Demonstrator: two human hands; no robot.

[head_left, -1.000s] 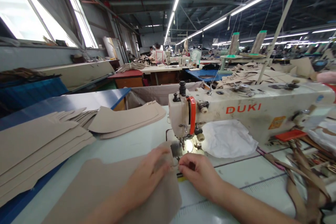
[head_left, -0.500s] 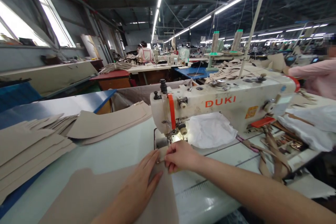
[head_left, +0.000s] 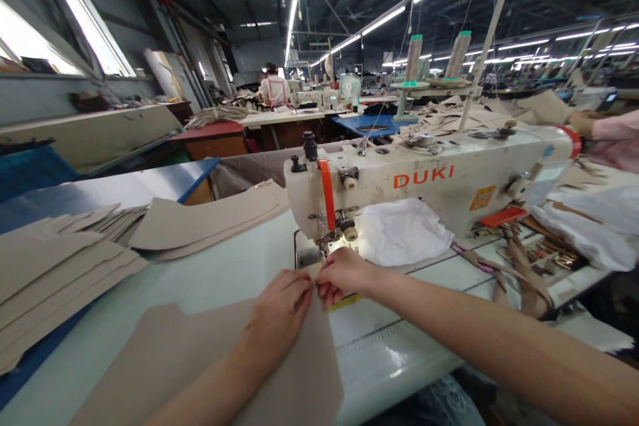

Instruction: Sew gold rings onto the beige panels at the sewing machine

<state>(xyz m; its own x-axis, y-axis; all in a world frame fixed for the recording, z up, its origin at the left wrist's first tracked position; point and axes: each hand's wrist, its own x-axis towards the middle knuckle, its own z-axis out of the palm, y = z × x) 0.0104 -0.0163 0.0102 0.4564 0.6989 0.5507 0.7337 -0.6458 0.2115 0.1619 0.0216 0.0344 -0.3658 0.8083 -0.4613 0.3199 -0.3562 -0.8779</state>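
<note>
Change at the needle end. Left hand [head_left: 282, 309]: laid out flat half a second ago, it is now arched, its fingers bunched narrowly on the upper right corner of the beige panel [head_left: 174, 346]. The panel lies on the pale table [head_left: 239, 259], beneath the left hand and forearm. Right hand [head_left: 344, 276]: beside the left hand and nearly meeting it, closed in a narrow pinch on the same corner; whether it also grips a small separate piece cannot be told. Judged from this, the work has passed from steadying the panel to close handling of its edge, just short of the needle.

Materials. Far left of the hands, a stack of panels [head_left: 54, 273] fans out in matt, stiff-looking layers with stepped edges. Nearer the left hand and beyond it, a second stack [head_left: 200, 226] curves in a broad arc. Under both hands the panel is smooth, thin and notched along its far side. Beyond the right hand stands the sewing machine [head_left: 424, 173], of scuffed, off-white enamel; under its arm, a crumpled white sheet [head_left: 404, 233]. To the right, above the right forearm, limp brown straps [head_left: 536, 286] hang tangled.
</note>
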